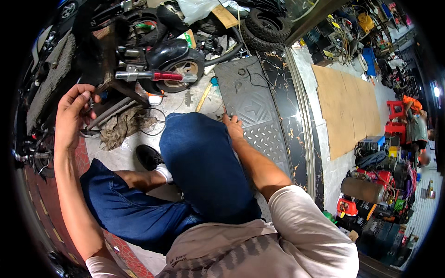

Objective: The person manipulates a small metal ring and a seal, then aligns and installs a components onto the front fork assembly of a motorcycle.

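In the head view, the only one, my left hand (76,109) is up at the left, thumb and fingers closed in a narrow pinch around a small grey metal piece (91,104). My right hand (234,126) is beside my knee, near a dark metal plate (250,97) on the floor, fingers partly curled; I cannot tell whether it holds anything. The step in hand, I judge, is handling that small piece; the next move calls for a steady pinch and a clear angle on it, since my fingers hide much of it. Just beyond, to the right, a red-and-silver rod (160,75) sticks out near a scooter wheel (178,74).

As for writing, my pale shirt (208,252) carries small dark lettering with brushed stripes below. A red jug (347,207) at the right has a pale label, too small to make out. I can tell no brand.
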Available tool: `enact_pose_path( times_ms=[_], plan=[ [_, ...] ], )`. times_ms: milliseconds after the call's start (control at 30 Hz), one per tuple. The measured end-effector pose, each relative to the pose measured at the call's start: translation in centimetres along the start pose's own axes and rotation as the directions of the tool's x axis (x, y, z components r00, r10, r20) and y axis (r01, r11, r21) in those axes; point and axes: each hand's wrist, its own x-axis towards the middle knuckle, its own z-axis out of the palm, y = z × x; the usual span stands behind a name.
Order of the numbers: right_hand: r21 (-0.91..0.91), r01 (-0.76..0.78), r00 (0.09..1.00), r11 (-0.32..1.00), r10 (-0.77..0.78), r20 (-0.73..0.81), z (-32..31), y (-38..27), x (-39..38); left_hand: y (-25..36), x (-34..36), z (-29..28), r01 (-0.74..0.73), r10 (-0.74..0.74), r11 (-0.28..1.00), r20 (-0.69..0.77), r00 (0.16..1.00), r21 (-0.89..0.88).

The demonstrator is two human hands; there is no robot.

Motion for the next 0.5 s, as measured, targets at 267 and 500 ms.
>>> enact_pose_path(
  times_ms=[267,500],
  plan=[
    [0.915,-0.244,0.936,0.322,-0.171,0.309,-7.4,8.6,1.4,-0.9,1.0,1.2,-0.015,0.010,0.999,0.093,0.996,0.050],
    [0.970,-0.012,0.747,-0.244,0.642,0.171,-3.2,17.9,3.5,-3.7,0.5,-1.7,0.056,-0.056,0.998,0.074,0.996,0.006]
  ],
)
